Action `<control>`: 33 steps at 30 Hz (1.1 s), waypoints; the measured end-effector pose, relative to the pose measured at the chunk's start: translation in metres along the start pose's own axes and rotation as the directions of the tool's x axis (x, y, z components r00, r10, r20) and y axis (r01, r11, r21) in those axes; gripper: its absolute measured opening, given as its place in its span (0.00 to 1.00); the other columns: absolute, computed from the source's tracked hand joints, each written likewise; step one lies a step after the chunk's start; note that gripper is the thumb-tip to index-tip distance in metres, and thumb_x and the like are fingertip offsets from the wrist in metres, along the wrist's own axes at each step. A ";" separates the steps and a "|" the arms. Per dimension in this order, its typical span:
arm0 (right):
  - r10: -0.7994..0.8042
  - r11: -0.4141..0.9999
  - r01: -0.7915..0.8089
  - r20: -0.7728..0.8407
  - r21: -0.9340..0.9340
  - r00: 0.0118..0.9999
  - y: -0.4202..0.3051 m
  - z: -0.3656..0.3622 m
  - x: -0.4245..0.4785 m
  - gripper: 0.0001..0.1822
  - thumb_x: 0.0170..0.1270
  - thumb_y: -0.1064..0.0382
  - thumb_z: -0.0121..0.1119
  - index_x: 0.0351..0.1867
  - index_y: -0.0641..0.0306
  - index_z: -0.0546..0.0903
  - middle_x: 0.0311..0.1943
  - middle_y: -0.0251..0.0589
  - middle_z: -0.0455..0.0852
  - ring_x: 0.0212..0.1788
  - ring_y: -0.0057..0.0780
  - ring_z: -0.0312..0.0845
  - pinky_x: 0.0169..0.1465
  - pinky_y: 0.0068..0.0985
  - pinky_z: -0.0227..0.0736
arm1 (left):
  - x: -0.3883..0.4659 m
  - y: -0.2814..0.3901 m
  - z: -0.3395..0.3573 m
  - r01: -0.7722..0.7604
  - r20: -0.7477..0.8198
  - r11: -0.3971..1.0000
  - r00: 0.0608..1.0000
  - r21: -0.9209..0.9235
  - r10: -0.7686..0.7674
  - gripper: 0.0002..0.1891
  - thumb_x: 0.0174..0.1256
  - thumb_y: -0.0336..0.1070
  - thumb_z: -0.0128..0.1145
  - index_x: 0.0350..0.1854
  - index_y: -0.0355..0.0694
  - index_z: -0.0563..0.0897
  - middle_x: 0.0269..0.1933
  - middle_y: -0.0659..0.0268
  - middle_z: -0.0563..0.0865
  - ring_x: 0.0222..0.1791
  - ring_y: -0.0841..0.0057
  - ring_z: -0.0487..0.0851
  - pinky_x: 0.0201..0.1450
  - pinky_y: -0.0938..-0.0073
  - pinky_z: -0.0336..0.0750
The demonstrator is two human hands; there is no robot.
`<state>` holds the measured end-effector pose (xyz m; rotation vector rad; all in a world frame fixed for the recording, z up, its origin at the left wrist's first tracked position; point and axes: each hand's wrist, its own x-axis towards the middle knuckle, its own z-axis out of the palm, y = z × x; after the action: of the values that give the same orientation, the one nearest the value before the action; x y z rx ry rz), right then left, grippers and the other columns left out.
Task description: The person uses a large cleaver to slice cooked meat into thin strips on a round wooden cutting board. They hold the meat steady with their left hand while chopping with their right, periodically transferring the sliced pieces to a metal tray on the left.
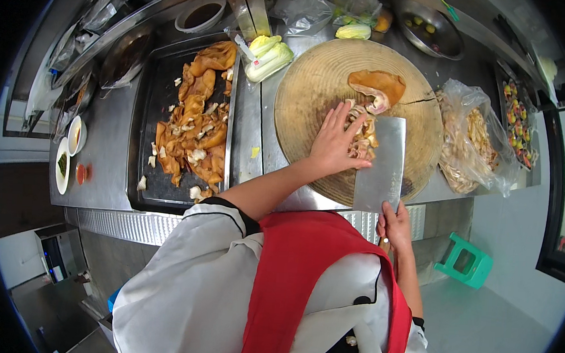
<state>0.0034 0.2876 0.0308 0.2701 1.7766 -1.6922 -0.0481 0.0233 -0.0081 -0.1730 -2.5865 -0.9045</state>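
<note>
On the round wooden chopping block (307, 95), my left hand (335, 143) lies with fingers spread over a pile of sliced cooked meat (368, 135). My right hand (396, 227) grips the handle of a broad steel cleaver (379, 182), whose blade lies flat-looking at the pile's right side, near my left thumb. Just beyond the pile sits an uncut piece of browned, skin-on meat (390, 86). Part of the pile is hidden under my left fingers.
Left of the block is a black tray (145, 114) of browned meat pieces (193, 122). Chinese cabbage (270, 61) lies between them. At right rests a plastic bag (469, 139) of shredded food. A steel bowl (429, 32) stands behind, bowls at far left, a green stool (466, 260) below.
</note>
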 end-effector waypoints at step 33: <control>-0.323 0.946 0.312 -0.198 -0.087 0.925 -0.174 -0.168 -0.041 0.06 0.76 0.64 0.53 0.47 0.61 0.73 0.18 0.29 0.71 0.12 0.18 0.64 0.17 0.20 0.60 | 0.253 0.222 0.137 -0.252 -0.339 0.760 0.940 -0.599 0.044 0.21 0.54 0.34 0.71 0.51 0.39 0.85 0.61 0.53 0.80 0.59 0.55 0.82 0.62 0.63 0.76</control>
<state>-0.1167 0.4343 0.1862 0.1458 2.1117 -1.8932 -0.2700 0.2794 0.1229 -0.3860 -1.8589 -1.5804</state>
